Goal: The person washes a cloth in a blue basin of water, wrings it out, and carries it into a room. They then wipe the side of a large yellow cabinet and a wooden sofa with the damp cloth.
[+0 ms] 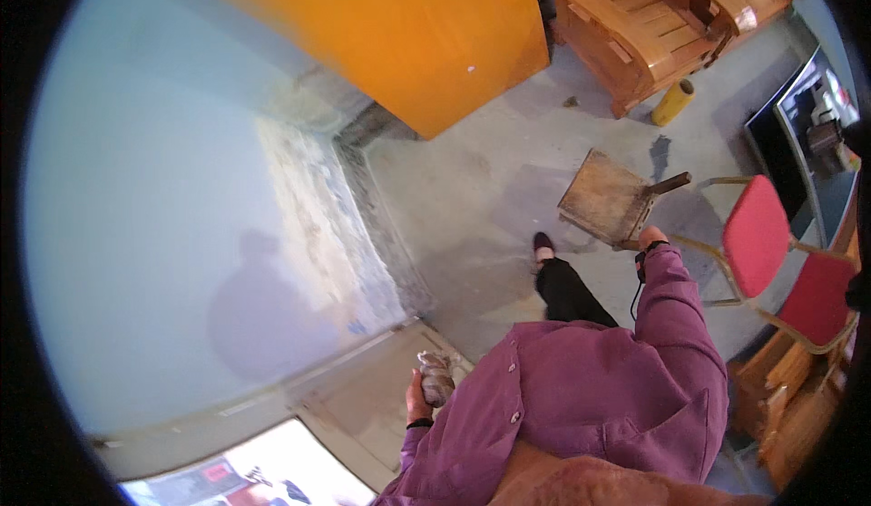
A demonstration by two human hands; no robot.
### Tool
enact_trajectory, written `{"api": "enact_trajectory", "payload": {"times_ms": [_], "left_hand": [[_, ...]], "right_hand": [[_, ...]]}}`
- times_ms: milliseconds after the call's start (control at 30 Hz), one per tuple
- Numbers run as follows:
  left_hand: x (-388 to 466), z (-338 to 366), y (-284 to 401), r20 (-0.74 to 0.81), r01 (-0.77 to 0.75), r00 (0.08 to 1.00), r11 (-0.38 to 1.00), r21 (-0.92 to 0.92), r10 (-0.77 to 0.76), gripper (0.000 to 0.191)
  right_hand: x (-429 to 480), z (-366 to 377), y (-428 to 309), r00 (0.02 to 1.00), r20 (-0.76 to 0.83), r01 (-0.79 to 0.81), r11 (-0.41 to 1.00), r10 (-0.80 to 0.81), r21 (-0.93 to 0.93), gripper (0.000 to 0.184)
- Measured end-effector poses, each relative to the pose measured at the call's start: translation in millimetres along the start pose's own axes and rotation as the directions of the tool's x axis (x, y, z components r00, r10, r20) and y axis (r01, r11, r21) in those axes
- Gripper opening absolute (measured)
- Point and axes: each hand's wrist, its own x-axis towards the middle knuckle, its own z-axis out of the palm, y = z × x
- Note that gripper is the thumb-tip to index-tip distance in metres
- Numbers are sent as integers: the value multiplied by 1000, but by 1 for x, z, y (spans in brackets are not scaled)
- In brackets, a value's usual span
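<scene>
My left hand (417,399) is at my side near the doorway, curled around a small grey-brown wrapped bundle (435,378) with a crumpled pale top. What the bundle contains cannot be told. Ahead of my body, my right hand (652,235) grips the near edge of a worn wooden stool (602,196). The stool's square top is turned toward the camera, and one leg (670,183) sticks out to the right. My right fingers are mostly hidden behind the wrist and the stool.
Right of the stool stand metal-framed chairs with red pads (755,237). Farther off are a yellow cylinder (672,103), a slatted wooden armchair (633,30) and an orange panel (422,43). A flaking blue wall (150,200) rises on the left. A black-edged table (796,145) lies right.
</scene>
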Motion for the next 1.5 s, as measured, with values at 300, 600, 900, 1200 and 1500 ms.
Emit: {"api": "enact_trajectory", "payload": {"times_ms": [300,600,900,1200,1500], "left_hand": [[4,95,164,-100,-290,936,901,324,337,45],[93,154,222,-182,-50,980,989,138,75,43],[232,210,324,-4,-105,994,993,48,106,51],[288,319,383,128,-79,990,983,164,58,52],[307,530,407,63,54,995,957,284,-75,53]], "right_hand": [[67,-14,-118,970,133,-242,834,203,496,33],[81,1,-105,952,305,-95,969,22,228,25],[45,-170,-25,985,169,71,962,-27,-265,20],[86,-233,-37,990,-143,37,988,-15,153,20],[230,-443,10,498,-672,28,764,548,644,60]]}}
